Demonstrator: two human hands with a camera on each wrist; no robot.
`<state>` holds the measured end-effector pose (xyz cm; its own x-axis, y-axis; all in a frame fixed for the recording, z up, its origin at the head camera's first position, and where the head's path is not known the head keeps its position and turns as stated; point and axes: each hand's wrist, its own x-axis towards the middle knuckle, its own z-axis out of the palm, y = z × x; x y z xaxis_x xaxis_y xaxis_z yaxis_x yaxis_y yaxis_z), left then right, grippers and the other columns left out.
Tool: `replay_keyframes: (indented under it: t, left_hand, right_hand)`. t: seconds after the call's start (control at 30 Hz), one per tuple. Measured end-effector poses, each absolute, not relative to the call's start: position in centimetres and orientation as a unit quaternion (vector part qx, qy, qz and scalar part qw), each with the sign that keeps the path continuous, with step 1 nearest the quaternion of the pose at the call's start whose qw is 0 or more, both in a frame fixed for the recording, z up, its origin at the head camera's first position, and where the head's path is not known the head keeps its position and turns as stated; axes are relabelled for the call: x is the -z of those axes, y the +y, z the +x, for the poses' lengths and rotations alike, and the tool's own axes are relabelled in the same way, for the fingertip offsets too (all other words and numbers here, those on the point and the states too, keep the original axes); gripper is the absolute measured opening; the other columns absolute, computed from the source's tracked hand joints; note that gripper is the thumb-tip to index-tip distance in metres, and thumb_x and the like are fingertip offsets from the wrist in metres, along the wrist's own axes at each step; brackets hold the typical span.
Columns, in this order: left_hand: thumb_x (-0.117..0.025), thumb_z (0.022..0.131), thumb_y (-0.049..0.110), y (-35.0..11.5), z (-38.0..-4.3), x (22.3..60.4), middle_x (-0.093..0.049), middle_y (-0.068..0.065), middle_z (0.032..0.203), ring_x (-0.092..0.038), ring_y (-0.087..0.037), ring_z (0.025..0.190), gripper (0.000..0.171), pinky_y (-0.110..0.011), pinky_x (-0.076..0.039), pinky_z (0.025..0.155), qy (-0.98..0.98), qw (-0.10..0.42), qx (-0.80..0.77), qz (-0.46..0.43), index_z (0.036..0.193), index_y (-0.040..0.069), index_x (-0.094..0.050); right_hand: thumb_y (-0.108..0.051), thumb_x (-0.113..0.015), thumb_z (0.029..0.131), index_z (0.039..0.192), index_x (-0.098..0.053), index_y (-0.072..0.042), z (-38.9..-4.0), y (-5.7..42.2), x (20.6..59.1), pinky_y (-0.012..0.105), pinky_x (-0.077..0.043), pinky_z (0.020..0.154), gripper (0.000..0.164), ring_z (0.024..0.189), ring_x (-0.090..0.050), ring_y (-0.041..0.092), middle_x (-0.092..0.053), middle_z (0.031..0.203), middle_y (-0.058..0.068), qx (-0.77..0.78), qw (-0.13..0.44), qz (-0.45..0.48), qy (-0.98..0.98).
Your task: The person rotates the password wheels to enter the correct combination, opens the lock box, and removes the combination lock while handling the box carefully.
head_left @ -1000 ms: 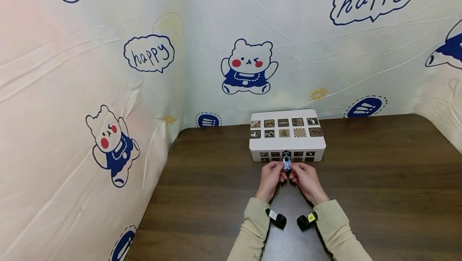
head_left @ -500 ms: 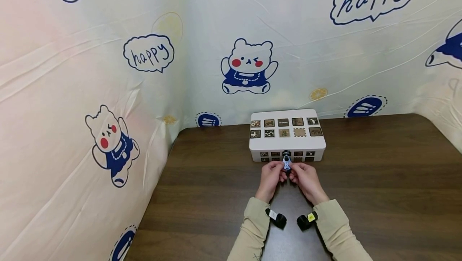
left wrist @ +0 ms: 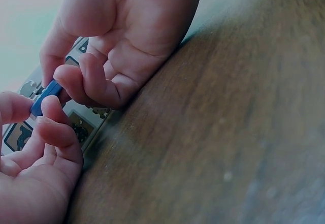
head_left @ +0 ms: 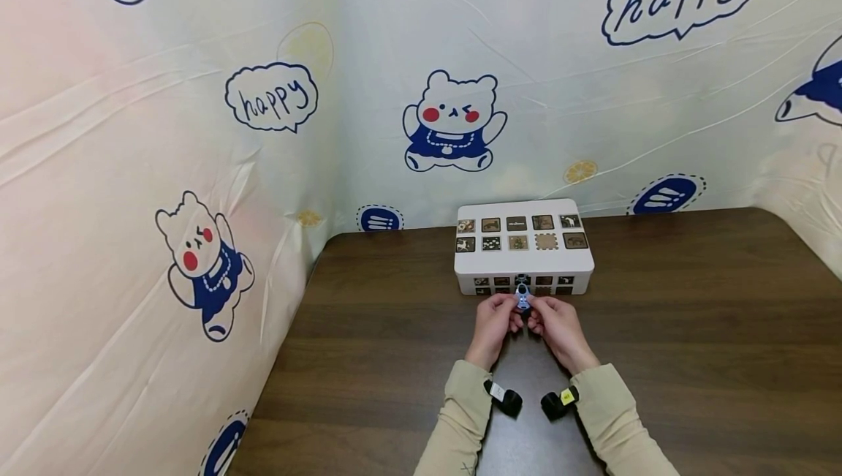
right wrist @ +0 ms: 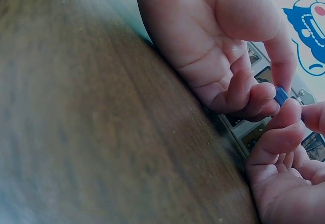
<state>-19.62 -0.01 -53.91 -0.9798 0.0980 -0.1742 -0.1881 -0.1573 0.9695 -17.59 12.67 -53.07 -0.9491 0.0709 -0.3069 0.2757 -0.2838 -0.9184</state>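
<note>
A small blue padlock (head_left: 522,299) with a ring-like shackle hangs at the front of a white case (head_left: 513,264), in the middle of the head view. My left hand (head_left: 490,324) pinches its left side, and my right hand (head_left: 558,326) pinches the right side. In the left wrist view the blue body (left wrist: 46,97) shows as a narrow strip between the fingertips of both hands. The right wrist view has its blue edge (right wrist: 281,96) too, mostly covered by fingers. The other fingers of each hand are curled in beneath.
The case carries rows of small brown and black picture squares and stands at the back of a dark wooden table (head_left: 381,344). Behind it rises a pale cloth (head_left: 368,96) printed with bears. Two black wrist cameras (head_left: 506,401) sit at the sleeve cuffs.
</note>
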Motion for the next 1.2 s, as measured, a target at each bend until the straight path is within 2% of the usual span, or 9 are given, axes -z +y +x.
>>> replay_keyframes:
  t: [0.27,0.53,1.2]
  left_hand:
    - [-0.058,0.091,0.012,0.02,-19.57,53.99,-0.06,-0.001,0.07,-0.053,-0.008,0.052,0.017,-0.018,-0.043,0.047,0.64,0.092,-0.762,-0.034,0.097,-0.002,-0.066]
    - [-0.058,0.09,0.012,0.06,-19.65,54.05,-0.059,-0.002,0.069,-0.053,-0.007,0.052,0.018,-0.018,-0.043,0.048,0.646,0.09,-0.757,-0.035,0.098,-0.003,-0.066]
    - [-0.058,0.089,0.01,0.16,-19.75,54.29,-0.059,0.0,0.066,-0.052,-0.006,0.049,0.016,-0.018,-0.042,0.046,0.639,0.084,-0.764,-0.029,0.096,-0.003,-0.065]
  right_hand:
    - [-0.015,-0.053,0.097,0.088,-0.059,-0.003,-17.6,12.57,52.96,0.018,-0.048,0.053,0.016,0.057,-0.055,0.007,-0.054,0.068,-0.002,0.792,0.063,0.156,0.587]
    - [-0.016,-0.049,0.097,0.106,-0.055,0.005,-17.55,12.7,52.53,0.018,-0.049,0.055,0.023,0.059,-0.055,0.006,-0.054,0.072,-0.002,0.792,0.073,0.167,0.583]
    - [-0.011,-0.053,0.094,0.093,-0.06,0.0,-17.68,12.58,52.96,0.017,-0.046,0.051,0.013,0.055,-0.054,0.005,-0.054,0.069,-0.003,0.787,0.055,0.166,0.591]
